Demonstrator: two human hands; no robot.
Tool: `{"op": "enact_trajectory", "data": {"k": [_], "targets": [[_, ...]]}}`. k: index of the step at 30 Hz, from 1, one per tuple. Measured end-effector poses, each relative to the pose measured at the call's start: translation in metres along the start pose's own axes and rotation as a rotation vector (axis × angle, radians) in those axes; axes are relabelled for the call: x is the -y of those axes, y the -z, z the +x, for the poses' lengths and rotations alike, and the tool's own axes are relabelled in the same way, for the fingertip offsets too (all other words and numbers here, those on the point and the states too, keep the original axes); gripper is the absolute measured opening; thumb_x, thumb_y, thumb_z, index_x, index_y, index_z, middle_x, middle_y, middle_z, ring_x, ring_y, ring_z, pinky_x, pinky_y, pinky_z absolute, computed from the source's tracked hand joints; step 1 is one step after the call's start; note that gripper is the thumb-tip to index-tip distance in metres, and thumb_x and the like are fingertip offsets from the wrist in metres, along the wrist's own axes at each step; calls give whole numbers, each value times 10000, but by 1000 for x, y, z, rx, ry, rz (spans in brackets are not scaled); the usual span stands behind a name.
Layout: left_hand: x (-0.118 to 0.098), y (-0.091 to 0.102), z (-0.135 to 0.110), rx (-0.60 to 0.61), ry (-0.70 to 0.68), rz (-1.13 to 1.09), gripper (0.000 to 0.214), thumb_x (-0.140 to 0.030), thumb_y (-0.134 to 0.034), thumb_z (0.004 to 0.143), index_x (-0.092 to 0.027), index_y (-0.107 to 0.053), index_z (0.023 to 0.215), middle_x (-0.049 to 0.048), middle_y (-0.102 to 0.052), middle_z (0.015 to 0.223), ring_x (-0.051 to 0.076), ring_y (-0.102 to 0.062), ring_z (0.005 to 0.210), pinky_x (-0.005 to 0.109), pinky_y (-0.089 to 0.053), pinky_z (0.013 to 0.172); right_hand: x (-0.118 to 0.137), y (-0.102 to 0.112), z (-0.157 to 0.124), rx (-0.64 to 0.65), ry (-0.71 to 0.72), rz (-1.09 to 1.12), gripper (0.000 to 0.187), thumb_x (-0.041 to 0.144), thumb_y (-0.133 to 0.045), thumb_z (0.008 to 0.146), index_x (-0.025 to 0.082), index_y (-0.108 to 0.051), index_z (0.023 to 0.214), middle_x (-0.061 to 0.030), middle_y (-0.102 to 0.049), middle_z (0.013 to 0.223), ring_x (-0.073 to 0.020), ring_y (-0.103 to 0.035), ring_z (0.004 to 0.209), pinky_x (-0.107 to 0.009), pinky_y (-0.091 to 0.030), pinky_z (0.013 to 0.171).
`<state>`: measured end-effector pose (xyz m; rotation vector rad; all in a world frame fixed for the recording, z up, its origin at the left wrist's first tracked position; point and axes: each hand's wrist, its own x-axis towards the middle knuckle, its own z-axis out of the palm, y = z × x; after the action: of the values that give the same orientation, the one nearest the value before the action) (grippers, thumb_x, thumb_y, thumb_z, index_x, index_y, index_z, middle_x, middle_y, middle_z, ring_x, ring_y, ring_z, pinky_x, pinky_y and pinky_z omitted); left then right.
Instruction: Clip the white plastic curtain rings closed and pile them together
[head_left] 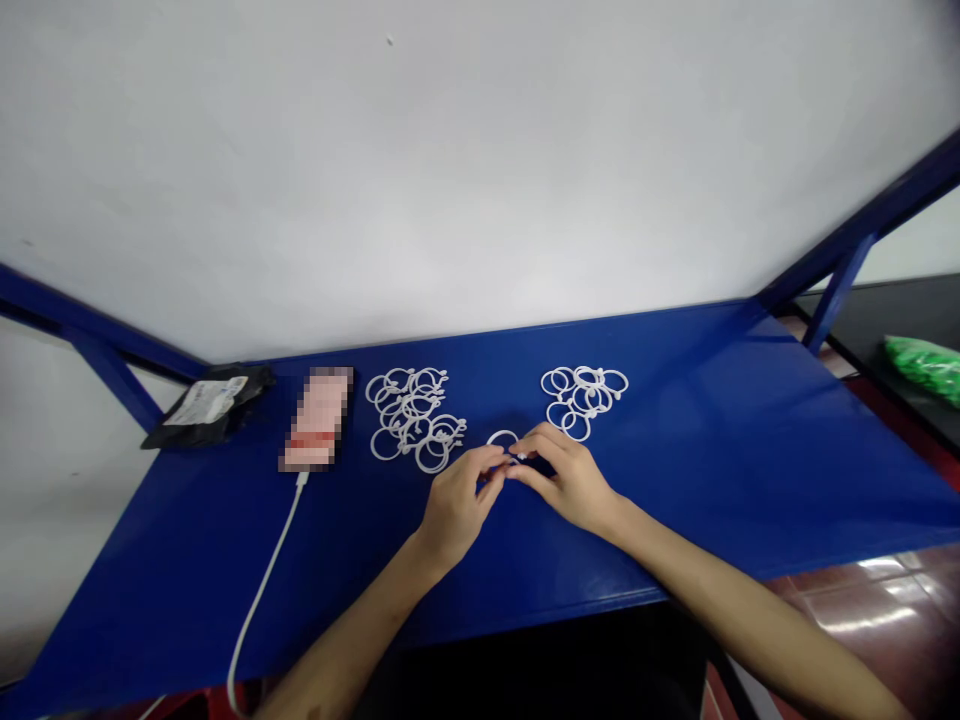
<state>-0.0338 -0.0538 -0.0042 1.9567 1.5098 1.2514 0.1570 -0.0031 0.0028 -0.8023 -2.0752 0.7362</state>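
Observation:
A thin white plastic ring [501,434] is pinched between both hands just above the blue table. My left hand [459,500] grips its left side with thumb and fingertips, and my right hand [570,480] pinches the right side; the fingertips nearly meet and hide the ring's near part. A pile of white rings [416,420], many with small knobbed ends that stand apart, lies to the left of my hands. Beyond my right hand is a smaller group of white rings [585,397], which look joined into full circles.
A phone-like pink item [316,418], blurred out, lies left on the blue table [675,420] with a white cable [268,585] running off the front edge. Farther left is a black plastic package [210,405]. Blue frame bars flank the table; a green bag [926,368] sits far right.

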Motion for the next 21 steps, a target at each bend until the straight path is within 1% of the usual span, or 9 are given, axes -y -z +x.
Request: {"op": "enact_trajectory", "data": {"k": [3, 5, 7, 9, 11, 13, 15, 18, 21], "targets": [[1, -3, -2, -26, -15, 56, 132, -280, -665, 918, -257, -701, 1043, 37, -788, 890, 190, -745, 746, 327, -612, 726, 4, -4, 0, -15, -29, 26, 228, 402, -659, 946, 201, -668, 1053, -52, -699, 912, -166, -682, 802, -305, -588, 724], [2, -3, -2, -7, -96, 114, 124, -289, -677, 915, -261, -707, 1032, 33, -782, 871, 181, -728, 715, 319, -601, 717, 5, -4, 1, -35, -39, 55, 159, 345, -618, 981, 208, -679, 1035, -47, -717, 909, -166, -693, 818, -308, -592, 739], [5, 2, 1, 3, -196, 184, 170, -288, -696, 904, -262, -697, 1072, 41, -777, 931, 187, -727, 790, 318, -587, 757, 3, -1, 3, -79, -54, 51, 131, 293, -586, 1001, 219, -691, 1023, -47, -727, 920, -173, -701, 841, -324, -592, 763], [11, 14, 7, -43, -241, 293, 205, -290, -707, 895, -253, -685, 1095, 58, -760, 997, 210, -711, 898, 343, -563, 826, -1, 8, 6, -146, -76, 19, 121, 277, -594, 994, 228, -703, 1011, -44, -730, 912, -179, -702, 829, -336, -589, 763], [20, 32, 15, -108, -184, 445, 158, -298, -685, 906, -232, -688, 1048, 73, -736, 978, 239, -677, 925, 385, -529, 858, -6, 20, 8, -220, -110, -22, 105, 276, -619, 978, 233, -715, 981, -35, -733, 890, -179, -702, 796, -336, -582, 746], [30, 51, 21, -81, -86, 584, 160, -356, -664, 915, -213, -684, 984, 78, -711, 929, 269, -632, 911, 419, -499, 838, -11, 32, 10, -288, -148, -60, 104, 278, -634, 966, 235, -727, 944, -26, -741, 869, -177, -702, 767, -329, -574, 726], [40, 66, 25, -3, -33, 652, 222, -420, -657, 910, -202, -680, 945, 79, -692, 914, 281, -594, 894, 423, -480, 808, -16, 41, 11, -349, -195, -82, 107, 291, -648, 953, 238, -738, 927, -21, -751, 861, -176, -706, 754, -325, -573, 716], [48, 75, 24, 82, -1, 689, 260, -460, -636, 915, -206, -687, 905, 76, -677, 898, 277, -560, 868, 416, -455, 789, -22, 48, 11, -435, -284, -23, 131, 322, -690, 917, 240, -736, 1007, -9, -753, 810, -177, -716, 706, -320, -587, 684], [51, 75, 21, 113, 0, 691, 222, -404, -602, 941, -223, -697, 855, 69, -680, 882, 270, -548, 863, 395, -429, 759, -25, 51, 11, -471, -339, 32, 109, 321, -708, 897, 227, -732, 945, 6, -740, 730, -169, -715, 644, -294, -587, 633]]}}
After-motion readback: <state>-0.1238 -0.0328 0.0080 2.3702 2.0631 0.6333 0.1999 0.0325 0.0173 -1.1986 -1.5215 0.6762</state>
